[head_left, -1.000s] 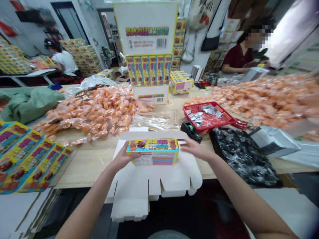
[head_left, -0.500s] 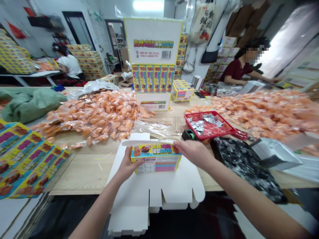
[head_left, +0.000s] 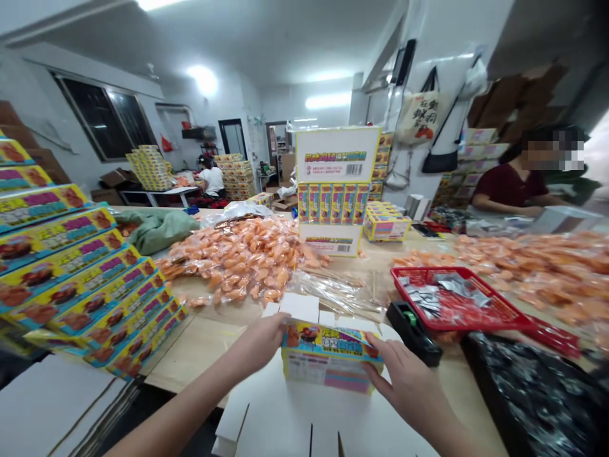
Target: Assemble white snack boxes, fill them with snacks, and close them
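Between my two hands is a small printed carton, yellow and blue on its top panel with a paler front. My left hand grips its left end, fingers at the top edge. At the right end, my right hand has its fingers on the top and the thumb on the front. Beneath the carton lie flat white cardboard blanks, reaching over the table's near edge. Thin sticks in clear plastic lie just beyond.
Stacked printed cartons rise on the left. Orange wrapped pieces are heaped behind. A red basket of silvery packets, a black tape dispenser and a black plastic bag lie right. A tall display box stands ahead. Two other people sit farther off.
My view has tilted up and turned left, showing more of the stacked cartons. My right hand has shifted from the carton's top corner to grasp its right end. The left hand's thumb has left the front.
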{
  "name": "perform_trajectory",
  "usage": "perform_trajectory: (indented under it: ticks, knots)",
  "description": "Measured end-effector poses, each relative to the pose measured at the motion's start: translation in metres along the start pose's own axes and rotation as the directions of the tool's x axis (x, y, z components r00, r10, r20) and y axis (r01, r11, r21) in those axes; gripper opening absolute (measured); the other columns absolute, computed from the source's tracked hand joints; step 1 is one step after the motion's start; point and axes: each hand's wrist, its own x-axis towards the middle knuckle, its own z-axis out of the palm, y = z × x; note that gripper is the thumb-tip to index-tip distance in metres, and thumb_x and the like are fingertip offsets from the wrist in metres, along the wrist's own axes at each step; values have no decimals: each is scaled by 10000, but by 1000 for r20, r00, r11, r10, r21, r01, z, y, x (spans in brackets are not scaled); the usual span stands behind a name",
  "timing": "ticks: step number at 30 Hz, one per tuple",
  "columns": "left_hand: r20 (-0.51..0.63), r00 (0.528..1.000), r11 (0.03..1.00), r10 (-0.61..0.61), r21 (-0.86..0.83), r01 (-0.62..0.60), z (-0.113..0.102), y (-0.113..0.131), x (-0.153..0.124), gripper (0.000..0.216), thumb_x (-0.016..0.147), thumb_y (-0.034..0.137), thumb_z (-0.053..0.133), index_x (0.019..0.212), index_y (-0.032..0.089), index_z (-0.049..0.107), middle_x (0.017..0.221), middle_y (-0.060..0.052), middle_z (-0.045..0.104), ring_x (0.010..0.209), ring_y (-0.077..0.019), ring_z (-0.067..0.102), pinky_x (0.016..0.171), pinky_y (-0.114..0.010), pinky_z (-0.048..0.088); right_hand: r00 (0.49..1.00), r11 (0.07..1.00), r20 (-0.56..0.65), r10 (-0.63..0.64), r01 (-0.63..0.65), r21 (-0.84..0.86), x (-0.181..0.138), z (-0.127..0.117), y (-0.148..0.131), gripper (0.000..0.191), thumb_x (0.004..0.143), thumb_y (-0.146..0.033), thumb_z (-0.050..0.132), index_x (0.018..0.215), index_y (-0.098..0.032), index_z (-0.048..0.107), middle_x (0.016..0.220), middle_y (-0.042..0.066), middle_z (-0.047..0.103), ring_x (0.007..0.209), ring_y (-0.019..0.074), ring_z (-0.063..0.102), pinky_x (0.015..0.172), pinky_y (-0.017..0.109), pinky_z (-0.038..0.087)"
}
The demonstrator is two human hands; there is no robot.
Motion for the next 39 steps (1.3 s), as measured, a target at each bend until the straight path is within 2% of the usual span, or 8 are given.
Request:
perform_trajectory:
  ticks: [6, 10, 14, 17, 20, 23, 29, 39]
  knots:
    - [-173, 985, 992, -23, 121, 44, 28, 5, -16, 539, 940, 263, 387, 1464, 139, 382, 1136, -174, 582, 1114, -306, 555, 970, -488, 452, 999, 997, -9, 42, -42, 64, -16, 7, 4, 466, 932, -296, 552, 1371, -185, 441, 874, 81, 640, 764, 238, 627, 669, 378, 548]
    - [-288, 878, 921, 382, 37, -388, 66, -14, -44, 570, 930, 475, 498, 1459, 320, 354, 1422, -146, 318, 1357, -301, 355, 1073, -473, 395, 966, 909, -7, 259, -242, 338, -39, 14, 10, 409, 931, -342, 550, 1328, -247, 532, 1055, 109, 613, 955, 243, 617, 803, 381, 535]
    - [-232, 750, 785, 619, 143, -603, 61, -25, -67, 474, 908, 546, 502, 1330, 332, 500, 1543, -101, 163, 1438, -333, 205, 1118, -508, 320, 743, 425, 241, 625, -582, 693, -38, 15, -4, 272, 933, -462, 519, 936, -242, 678, 1367, 97, 511, 1286, 291, 472, 1057, 462, 396]
    - [-30, 865, 858, 500, 154, -491, 38, 5, -57, 480, 860, 597, 552, 1144, 211, 584, 1543, -156, 266, 1434, -361, 242, 1110, -531, 328, 532, -53, 492, 689, -640, 766, -22, 15, -19, 216, 855, -454, 653, 935, -254, 632, 1399, 67, 508, 1303, 273, 461, 1059, 446, 389]
    - [99, 957, 917, 274, 274, -291, 37, 55, -35, 631, 793, 558, 668, 1252, 149, 527, 1527, -260, 285, 1353, -396, 396, 1015, -509, 436, 507, -281, 588, 630, -557, 781, -15, 12, -26, 489, 834, -450, 674, 1277, -339, 499, 1382, 56, 533, 1246, 231, 514, 1025, 421, 424]
    - [182, 965, 853, 186, 457, -251, 52, 91, -21, 727, 857, 386, 645, 1492, 318, 297, 1420, -215, 455, 1094, -375, 612, 840, -514, 513, 463, -294, 588, 663, -561, 774, -31, 9, -10, 563, 832, -506, 617, 1336, -303, 467, 1346, 74, 562, 1210, 230, 543, 1002, 407, 454]
    - [256, 933, 753, 252, 554, -355, 57, 97, -7, 648, 946, 243, 476, 1488, 497, 227, 1103, -98, 608, 884, -299, 644, 733, -442, 520, -63, -190, 249, 966, -828, 528, -80, 13, 102, 363, 752, -424, 635, 1029, -190, 618, 1188, 101, 622, 1126, 243, 549, 902, 355, 503]
    - [249, 915, 738, 319, 540, -404, 69, 87, 3, 687, 945, 256, 470, 1511, 478, 149, 1068, -91, 593, 862, -284, 634, 712, -423, 521, -60, -379, 488, 871, -714, 589, -82, 36, 142, 138, 656, -268, 679, 716, -175, 595, 738, 29, 651, 728, 177, 604, 617, 311, 537]
